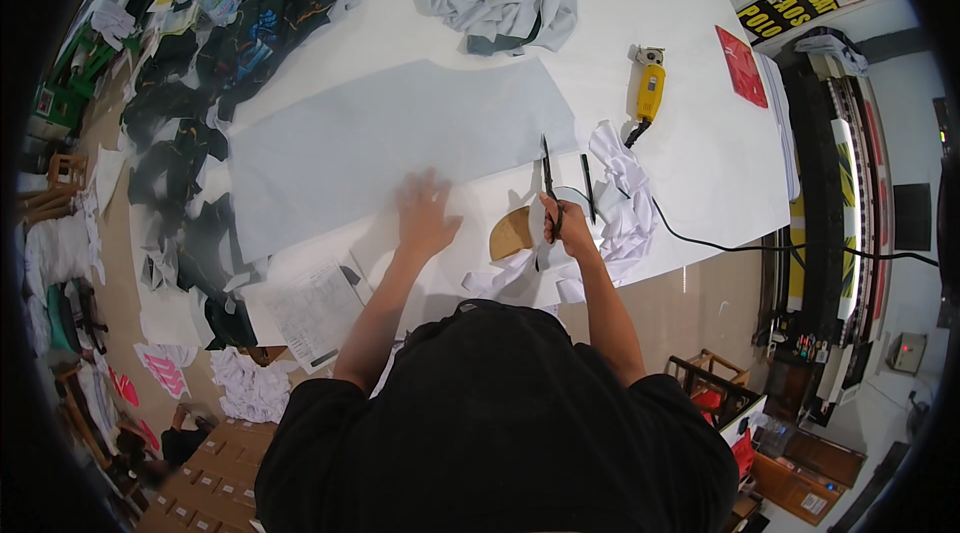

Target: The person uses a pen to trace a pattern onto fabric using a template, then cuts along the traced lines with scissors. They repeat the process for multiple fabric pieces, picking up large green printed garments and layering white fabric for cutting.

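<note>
A large light grey fabric piece (390,128), cut in the outline of a garment panel, lies flat on the white table. My left hand (428,216) rests at its near edge, fingers spread and slightly blurred. Black scissors (547,173) are in my right hand (571,229), fingers wrapped round the handles. The blades point away from me, their tips at the panel's near right corner. Beside them lie a thin black stick-like tool (588,188) and a brown curved piece (511,234). White fabric scraps (626,198) are heaped right of my right hand.
A yellow electric cutter (650,91) with a black cord (700,241) lies at the right. Crumpled grey fabric (515,3) sits at the far side. Dark fabric scraps (180,173) cover the left side. Printed paper sheets (315,311) lie at the near left, and a red packet (741,66) far right.
</note>
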A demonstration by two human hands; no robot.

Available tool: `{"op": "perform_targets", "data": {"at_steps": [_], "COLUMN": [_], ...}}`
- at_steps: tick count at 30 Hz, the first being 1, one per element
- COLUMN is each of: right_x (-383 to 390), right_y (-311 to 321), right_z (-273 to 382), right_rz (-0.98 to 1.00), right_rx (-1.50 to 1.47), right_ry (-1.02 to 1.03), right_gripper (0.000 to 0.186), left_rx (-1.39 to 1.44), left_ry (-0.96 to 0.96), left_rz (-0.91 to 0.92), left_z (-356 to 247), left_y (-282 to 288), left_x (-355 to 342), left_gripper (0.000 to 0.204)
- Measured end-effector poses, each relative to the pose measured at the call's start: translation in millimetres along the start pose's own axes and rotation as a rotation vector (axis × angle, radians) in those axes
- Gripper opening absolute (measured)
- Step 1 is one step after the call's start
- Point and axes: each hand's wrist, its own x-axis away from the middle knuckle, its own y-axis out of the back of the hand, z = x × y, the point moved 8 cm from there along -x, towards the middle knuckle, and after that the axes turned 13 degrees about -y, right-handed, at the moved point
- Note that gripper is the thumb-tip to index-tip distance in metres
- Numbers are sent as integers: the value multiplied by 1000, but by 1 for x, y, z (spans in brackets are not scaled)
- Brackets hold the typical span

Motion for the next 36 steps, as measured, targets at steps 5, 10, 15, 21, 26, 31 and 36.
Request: {"op": "perform_targets", "data": {"at_steps": [5, 10, 15, 21, 26, 31, 36], "right_x": [2, 2, 0, 4, 0, -6, -18], "right_y": [-7, -15, -17, -20, -26, -33, -33], "right_z": [-1, -7, -9, -8, -10, 6, 12], "right_rz": [-12, -20, -32, -75, -56, -16, -15], "right_rx": [-26, -70, -63, -35, -83, -172, -179], "right_ry": [18, 29, 49, 55, 51, 45, 57], "right_gripper": [44, 45, 44, 44, 46, 50, 50], "left_rx": [5, 7, 7, -10, -5, -13, 1], "left_ry": [1, 3, 8, 4, -3, -7, -6], "left_rz": [-10, -7, 6, 6, -14, -11, -5], "left_z": [1, 2, 0, 1, 1, 1, 1], "left_y": [-1, -1, 1, 1, 0, 0, 0], "left_x": [0, 0, 0, 0, 1, 1, 1], "left_gripper": [68, 68, 69, 71, 71, 71, 71]}}
